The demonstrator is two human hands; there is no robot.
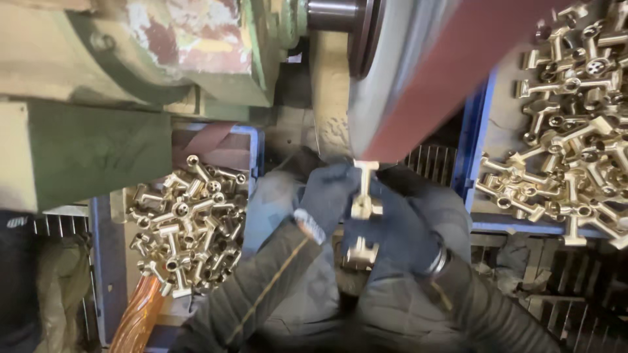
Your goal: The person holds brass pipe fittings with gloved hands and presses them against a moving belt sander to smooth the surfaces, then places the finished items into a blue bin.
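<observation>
Machine body (pixel 98 85): fills the upper left of the frame, worn green and cream metal with chipped paint.
Left bin (pixel 108 261): blue-edged, lower left, holding a loose heap of brass fittings (pixel 186 222), set just beside the person, seemingly so parts stay within reach.
Left hand (pixel 327 199): in a dark glove, centre of the frame, fingers (pixel 340 180) closed around the left side of the fitting's stem.
Brass fitting (pixel 365 199): a T-shaped piece held upright at centre between both hands; its top end touches the belt, its lower end sticks out below the fingers. Judging by the grip, two hands steady it against the belt's pull.
Right hand (pixel 405 225): gloved, just right of the fitting, fingers wrapped on its right side and lower body.
Abrasive belt (pixel 451 72): reddish-brown, running over a grey wheel, slanting from the upper right down to centre.
Right bin (pixel 477 131): blue-edged, far right, piled with more brass fittings (pixel 575 131), well apart from the hands.
</observation>
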